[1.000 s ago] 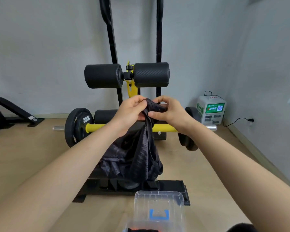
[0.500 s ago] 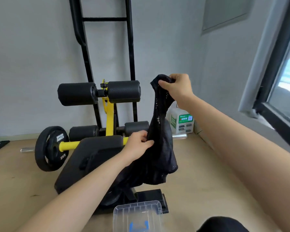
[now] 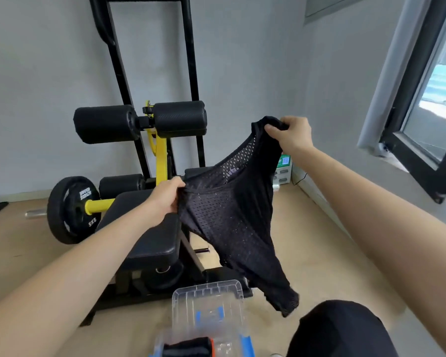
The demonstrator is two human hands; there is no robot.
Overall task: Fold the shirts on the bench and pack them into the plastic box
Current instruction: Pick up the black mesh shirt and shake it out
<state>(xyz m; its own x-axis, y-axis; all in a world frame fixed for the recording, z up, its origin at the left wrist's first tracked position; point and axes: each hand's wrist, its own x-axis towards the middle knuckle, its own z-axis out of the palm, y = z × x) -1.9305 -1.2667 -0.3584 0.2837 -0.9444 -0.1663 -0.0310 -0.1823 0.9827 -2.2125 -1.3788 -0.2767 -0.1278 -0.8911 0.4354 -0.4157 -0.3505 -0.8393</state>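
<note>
I hold a black mesh shirt (image 3: pixel 232 222) spread in the air to the right of the black bench pad (image 3: pixel 144 222). My left hand (image 3: pixel 166 199) grips one shoulder of it just above the pad. My right hand (image 3: pixel 290 136) grips the other shoulder, higher and further right. The shirt hangs open between them, its hem dangling above the floor. A clear plastic box (image 3: pixel 206 341) with blue clips sits on the floor at the bottom centre, with dark folded cloth (image 3: pixel 188 347) inside. Its clear lid (image 3: pixel 207 302) lies just beyond it.
The bench belongs to a black and yellow gym frame (image 3: pixel 160 161) with foam rollers and a 5 kg weight plate (image 3: pixel 74 210) on its left. A white and green charger box (image 3: pixel 283 168) stands by the wall. An open window (image 3: pixel 422 104) is on the right. My dark-clad knee (image 3: pixel 340 331) is bottom right.
My hands have moved apart and the bunched shirt has opened out between them. My right hand went up and right. The shirt has left the bench pad, and my view has turned right.
</note>
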